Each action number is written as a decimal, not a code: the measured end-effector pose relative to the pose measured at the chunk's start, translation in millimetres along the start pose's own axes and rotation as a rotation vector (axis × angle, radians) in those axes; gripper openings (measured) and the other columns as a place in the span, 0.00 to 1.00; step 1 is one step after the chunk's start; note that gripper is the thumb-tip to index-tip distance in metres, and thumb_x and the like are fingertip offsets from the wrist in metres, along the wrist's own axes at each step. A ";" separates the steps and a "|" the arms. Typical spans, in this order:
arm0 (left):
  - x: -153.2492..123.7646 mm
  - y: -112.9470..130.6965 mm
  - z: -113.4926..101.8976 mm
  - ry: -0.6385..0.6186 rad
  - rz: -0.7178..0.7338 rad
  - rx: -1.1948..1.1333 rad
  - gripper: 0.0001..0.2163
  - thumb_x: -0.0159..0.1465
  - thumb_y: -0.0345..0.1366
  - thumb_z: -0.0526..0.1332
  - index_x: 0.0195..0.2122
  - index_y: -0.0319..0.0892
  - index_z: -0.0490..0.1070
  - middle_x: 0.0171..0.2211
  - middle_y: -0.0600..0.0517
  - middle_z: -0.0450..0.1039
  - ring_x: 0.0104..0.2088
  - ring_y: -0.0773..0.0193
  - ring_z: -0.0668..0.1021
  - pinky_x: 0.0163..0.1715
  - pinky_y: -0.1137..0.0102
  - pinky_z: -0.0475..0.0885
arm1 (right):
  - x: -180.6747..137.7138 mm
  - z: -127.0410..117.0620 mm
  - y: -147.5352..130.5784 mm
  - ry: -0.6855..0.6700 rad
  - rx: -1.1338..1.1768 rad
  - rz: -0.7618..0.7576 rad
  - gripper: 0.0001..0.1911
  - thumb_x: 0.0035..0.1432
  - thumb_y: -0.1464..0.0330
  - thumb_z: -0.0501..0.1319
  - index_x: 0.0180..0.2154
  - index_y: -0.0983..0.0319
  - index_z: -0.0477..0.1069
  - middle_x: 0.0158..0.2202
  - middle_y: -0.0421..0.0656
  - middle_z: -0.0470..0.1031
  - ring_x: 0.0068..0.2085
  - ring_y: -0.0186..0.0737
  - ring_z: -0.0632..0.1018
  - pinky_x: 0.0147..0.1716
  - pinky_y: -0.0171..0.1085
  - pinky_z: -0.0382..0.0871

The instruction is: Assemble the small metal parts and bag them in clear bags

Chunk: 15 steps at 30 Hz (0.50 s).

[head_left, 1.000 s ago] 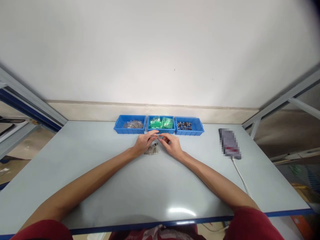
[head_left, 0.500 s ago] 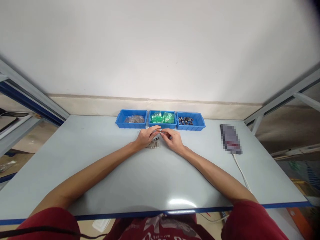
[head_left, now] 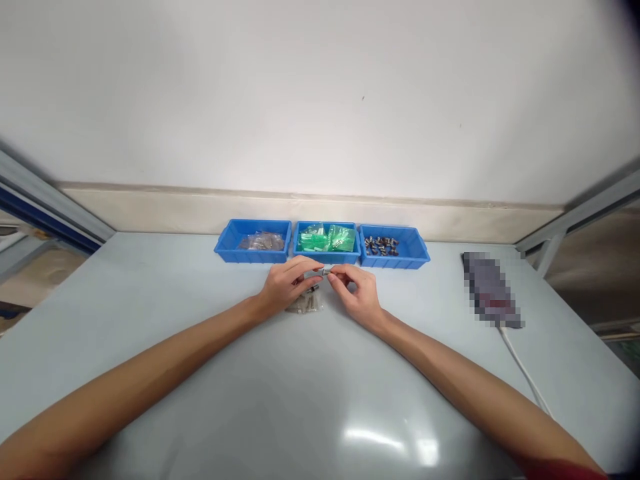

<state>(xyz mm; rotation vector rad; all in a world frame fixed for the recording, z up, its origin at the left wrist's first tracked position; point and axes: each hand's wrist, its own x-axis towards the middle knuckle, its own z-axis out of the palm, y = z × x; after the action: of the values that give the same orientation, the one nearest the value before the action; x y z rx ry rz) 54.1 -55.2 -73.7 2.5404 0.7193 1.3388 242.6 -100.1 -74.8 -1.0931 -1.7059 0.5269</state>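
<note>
head: small part (head_left: 326, 272) over tabletop (head_left: 280, 380), near middle bin (head_left: 337, 257)
right hand (head_left: 357, 292): fingers clamped on part
left hand (head_left: 281, 285): fingers at part, cannot tell if clamped
bag (head_left: 307, 304): beside left hand

Pixelated grey object (head_left: 493, 291) at right; white cable (head_left: 524, 369) touching it

Between both forearms (head_left: 185, 357), there is room to pass over the bench (head_left: 260, 400). Beyond the fingers (head_left: 344, 270), three blue bins (head_left: 337, 258) make a barrier; at right, a white cable (head_left: 525, 375) obstructs.
</note>
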 end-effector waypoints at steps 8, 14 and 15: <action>1.4 1.7 0.6 0.052 0.077 0.026 0.07 0.65 0.35 0.60 0.42 0.41 0.74 0.36 0.48 0.78 0.34 0.67 0.79 0.34 0.75 0.75 | 0.6 1.2 3.2 -0.029 -0.004 -0.070 0.09 0.63 0.66 0.56 0.35 0.61 0.73 0.25 0.40 0.72 0.25 0.34 0.69 0.28 0.35 0.65; 2.3 2.7 -0.5 0.043 0.091 0.033 0.07 0.64 0.36 0.61 0.42 0.41 0.74 0.35 0.48 0.78 0.34 0.67 0.79 0.31 0.76 0.74 | 1.0 1.4 4.0 -0.031 -0.005 -0.091 0.10 0.63 0.66 0.55 0.35 0.61 0.74 0.26 0.41 0.73 0.25 0.34 0.70 0.28 0.35 0.65; 2.4 3.1 -0.5 0.045 0.094 0.032 0.07 0.64 0.35 0.61 0.42 0.41 0.74 0.35 0.48 0.78 0.34 0.67 0.79 0.32 0.76 0.74 | 1.1 0.8 3.4 -0.032 -0.008 -0.092 0.10 0.63 0.66 0.55 0.35 0.61 0.74 0.26 0.41 0.73 0.25 0.34 0.70 0.28 0.34 0.65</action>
<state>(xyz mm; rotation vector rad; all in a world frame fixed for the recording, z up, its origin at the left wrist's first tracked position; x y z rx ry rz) 55.8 -56.8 -70.5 2.6065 0.6410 1.4295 243.2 -97.4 -77.2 -1.0106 -1.7787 0.4823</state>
